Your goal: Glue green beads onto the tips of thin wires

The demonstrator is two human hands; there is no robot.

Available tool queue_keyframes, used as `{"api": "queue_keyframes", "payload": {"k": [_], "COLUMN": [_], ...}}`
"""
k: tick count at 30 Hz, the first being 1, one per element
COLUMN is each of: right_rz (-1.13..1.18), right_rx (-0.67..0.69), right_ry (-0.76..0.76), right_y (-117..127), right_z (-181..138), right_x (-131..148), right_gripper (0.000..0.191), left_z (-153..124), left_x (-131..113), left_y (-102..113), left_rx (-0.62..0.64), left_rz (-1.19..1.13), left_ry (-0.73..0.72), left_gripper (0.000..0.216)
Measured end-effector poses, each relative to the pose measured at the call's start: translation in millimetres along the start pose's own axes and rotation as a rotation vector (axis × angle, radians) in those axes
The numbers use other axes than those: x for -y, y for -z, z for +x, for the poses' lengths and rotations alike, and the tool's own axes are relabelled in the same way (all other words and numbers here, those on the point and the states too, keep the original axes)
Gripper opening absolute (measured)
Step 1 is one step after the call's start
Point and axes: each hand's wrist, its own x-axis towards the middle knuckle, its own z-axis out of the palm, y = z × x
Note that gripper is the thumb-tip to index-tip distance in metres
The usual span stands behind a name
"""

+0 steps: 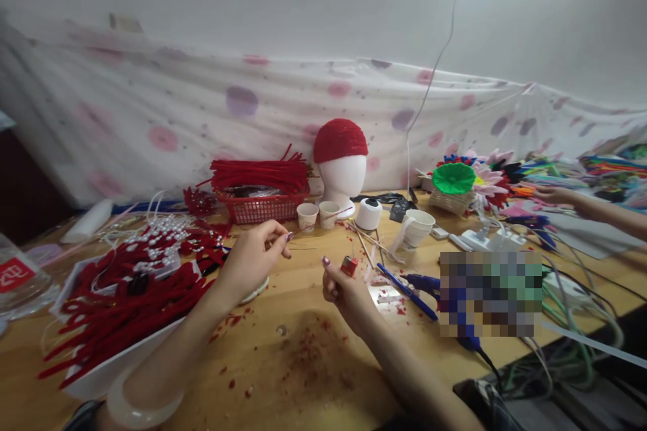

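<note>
Head view: left hand [267,242] pinches thin strand [304,248]; right hand [341,283] grips small red object [349,265].

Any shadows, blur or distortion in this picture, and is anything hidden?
Head view: soft shadow on the wooden tabletop, nearer the camera than the right hand; plastic bottle stretched and blurred at the left edge; pixelation masking part of a blue glue gun on the right.

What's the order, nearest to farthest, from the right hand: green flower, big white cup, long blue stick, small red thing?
From the right hand in the head view:
1. Small red thing: in its fingers.
2. Long blue stick: just right.
3. Big white cup: farther right, behind the stick.
4. Green flower: farthest back, right.
</note>
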Motion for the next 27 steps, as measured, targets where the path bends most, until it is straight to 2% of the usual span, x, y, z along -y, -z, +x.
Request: {"api": "queue_keyframes", "payload": {"k": [5, 8, 11, 16, 22, 27], "right_rz": [0.051, 0.068, 0.040, 0.185, 0.137, 0.250], "right_rx": [0.032, 0.051, 0.007, -0.030, -0.036, -0.098], "right_ry": [-0.051, -0.071, -0.136, -0.280, -0.143, -0.190], "right_y": [-0.1, 1.2, 3.0, 3.6, 2.3, 5.2], "right_z": [-1.4, -0.4, 1.7, 3.1, 2.3, 1.6], "right_x": [-1.2, 0.6, 3.7, 8.4, 7.4, 9.5], "right_gripper": [0.030, 0.041, 0.046, 0.059, 0.058, 0.058], "left_z": [-2.0, -2.7, -3.5, -4.2, -5.5, -8.8], "left_x": [-2.0, -1.1, 0.4, -2.3, -4.0, -5.8], "left_y": [-6.2, -11.8, -15.4, -14.1, -13.5, -14.6], "left_rx": [0.045, 0.058, 0.063, 0.036, -0.015, -0.062], "left_rz": [0.017, 0.016, 0.047, 0.138, 0.249, 0.302], "left_ry": [0.008, 0.012, -0.004, -0.013, -0.037, -0.097], "left_gripper": [0.016, 0.017, 0.018, 0.017, 0.015, 0.016]}}
